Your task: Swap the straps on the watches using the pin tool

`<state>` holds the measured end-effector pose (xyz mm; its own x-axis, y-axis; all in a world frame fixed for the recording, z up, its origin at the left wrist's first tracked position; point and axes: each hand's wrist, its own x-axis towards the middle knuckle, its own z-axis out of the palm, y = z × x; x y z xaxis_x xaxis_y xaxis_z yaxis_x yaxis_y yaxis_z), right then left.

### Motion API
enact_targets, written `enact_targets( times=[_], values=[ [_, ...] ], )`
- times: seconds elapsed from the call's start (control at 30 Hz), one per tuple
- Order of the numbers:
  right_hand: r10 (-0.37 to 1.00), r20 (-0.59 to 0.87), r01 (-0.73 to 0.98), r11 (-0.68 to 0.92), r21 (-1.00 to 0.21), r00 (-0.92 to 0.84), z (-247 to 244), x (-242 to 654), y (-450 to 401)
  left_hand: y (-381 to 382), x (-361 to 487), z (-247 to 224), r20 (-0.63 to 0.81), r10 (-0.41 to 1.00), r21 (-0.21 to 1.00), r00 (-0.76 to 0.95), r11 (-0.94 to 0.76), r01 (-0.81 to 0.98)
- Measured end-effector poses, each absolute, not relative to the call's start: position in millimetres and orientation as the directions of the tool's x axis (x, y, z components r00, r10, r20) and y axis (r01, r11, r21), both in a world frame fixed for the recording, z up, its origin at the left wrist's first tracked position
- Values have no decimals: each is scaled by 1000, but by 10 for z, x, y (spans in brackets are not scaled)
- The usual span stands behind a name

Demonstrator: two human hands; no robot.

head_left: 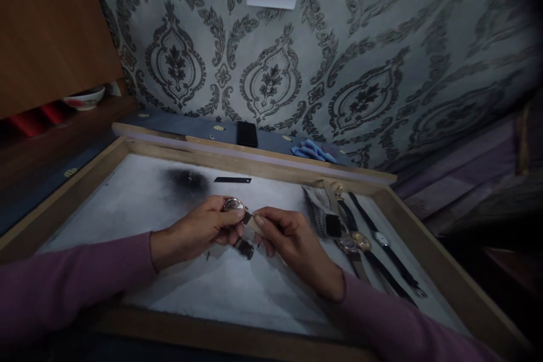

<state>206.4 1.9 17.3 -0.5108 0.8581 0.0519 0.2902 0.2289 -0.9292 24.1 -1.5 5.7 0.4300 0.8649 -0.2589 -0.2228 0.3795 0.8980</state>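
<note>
A round wristwatch (233,204) with a rose-gold case is pinched in my left hand (212,223), its face turned up. My right hand (288,235) is closed, thumb against fingers, on the watch's strap (253,223) just right of the case. Whether a small tool is also between those fingers, I cannot tell. Below my left fingers hangs a dark, shiny piece (245,249), which looks like the strap's other end or a second watch. Behind both hands, a black snap-off knife blade (232,180) lies flat on the white board.
Several watches, including a square-faced watch (333,225) and a gold-faced watch (361,241), lie at the tray's right. A wooden rim (254,156) borders the tray. Beyond it are a black flat object (246,134) and a blue cloth (313,150). Patterned wall rises behind.
</note>
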Motion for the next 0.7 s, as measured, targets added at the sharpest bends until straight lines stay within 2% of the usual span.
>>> enact_targets(
  times=[0.7],
  values=[
    [879,43,277,196,-941,-474,163,2042,-30,-1,235,102,-276,858,914,432,374,-157]
  ],
)
